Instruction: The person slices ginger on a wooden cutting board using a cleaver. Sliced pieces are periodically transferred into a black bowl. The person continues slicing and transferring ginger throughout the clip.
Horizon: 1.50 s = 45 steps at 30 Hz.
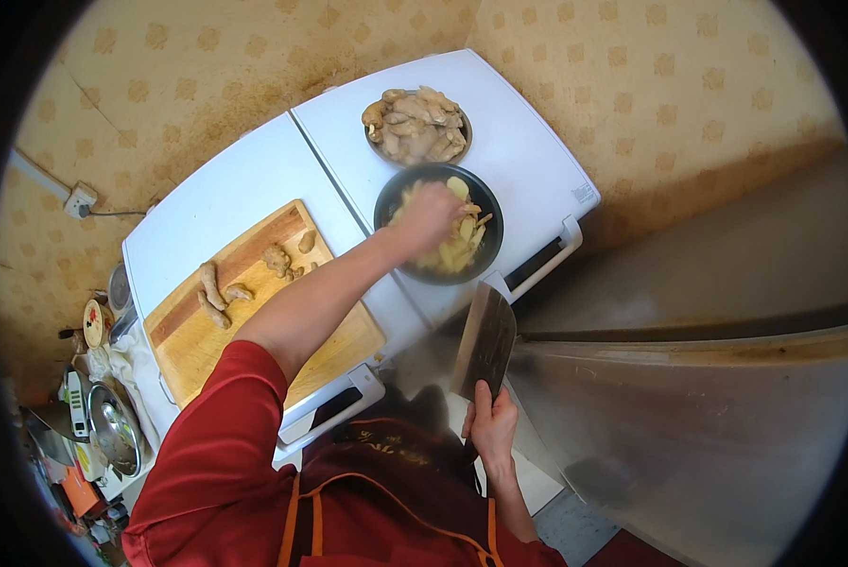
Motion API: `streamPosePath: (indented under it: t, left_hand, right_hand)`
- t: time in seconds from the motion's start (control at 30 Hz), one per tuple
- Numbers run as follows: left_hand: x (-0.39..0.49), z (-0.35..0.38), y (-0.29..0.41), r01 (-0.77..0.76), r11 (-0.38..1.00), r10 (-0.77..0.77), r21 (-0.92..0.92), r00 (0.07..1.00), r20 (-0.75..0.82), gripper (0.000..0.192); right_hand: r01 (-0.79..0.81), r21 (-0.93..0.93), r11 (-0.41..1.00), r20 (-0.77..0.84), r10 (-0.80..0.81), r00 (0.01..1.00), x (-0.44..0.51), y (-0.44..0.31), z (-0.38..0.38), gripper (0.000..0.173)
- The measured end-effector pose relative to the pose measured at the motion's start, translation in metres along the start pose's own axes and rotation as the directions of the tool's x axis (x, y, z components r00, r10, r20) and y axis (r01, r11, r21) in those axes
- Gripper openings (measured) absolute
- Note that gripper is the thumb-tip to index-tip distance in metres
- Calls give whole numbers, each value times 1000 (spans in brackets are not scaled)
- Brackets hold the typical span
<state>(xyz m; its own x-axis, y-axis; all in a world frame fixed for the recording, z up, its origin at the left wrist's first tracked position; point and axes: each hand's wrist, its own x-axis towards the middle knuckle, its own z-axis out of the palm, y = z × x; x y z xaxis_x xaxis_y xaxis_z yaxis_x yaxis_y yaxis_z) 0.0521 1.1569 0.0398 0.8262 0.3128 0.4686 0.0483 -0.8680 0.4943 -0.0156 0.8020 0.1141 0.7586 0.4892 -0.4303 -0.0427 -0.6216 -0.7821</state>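
Observation:
My left hand (434, 218), blurred, is in the mouth of a dark round bowl (496, 244) of sliced ginger (469, 228). Its fingers point down among the slices; whether they grip any cannot be seen. My right hand (493, 422) is closed around the handle of a cleaver (486, 344), its broad blade pointing up, near the front edge of the white freezer top. A wooden cutting board (325, 372) lies under my left forearm, with whole ginger pieces (211, 287) and a knobby ginger chunk (277, 260) on it. Behind the sliced ginger stands a bowl heaped with ginger roots (417, 124).
The white chest freezer (254, 173) has two lids with handles (548, 262) at the front. Metal panels (686, 418) stand to the right. At left are a steel bowl (137, 443), an enamel mug (96, 322) and cluttered kitchenware. A wall socket (81, 200) has a cord plugged in.

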Motion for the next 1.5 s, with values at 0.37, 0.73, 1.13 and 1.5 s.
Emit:
streamPosePath:
  t: [0.37,0.73,1.13,1.5]
  left_hand:
    - [-45,-31,30,-12,1000,9,-29,994,-111,54]
    - [-328,-217,-15,813,580,-692,-53,457,-560,18]
    - [-363,-240,-19,941,312,-918,-128,264,-295,42]
    - [-477,-269,28,674,717,-574,176,715,-400,28]
  right_hand:
    - [-13,254,967,10,10,1000,11,21,19,24]
    - [122,223,967,142,-156,977,-2,-21,62,29]
    - [165,138,977,238,-194,952,-79,-36,142,24]
    - [138,188,972,284,-189,940,-126,-24,184,25]
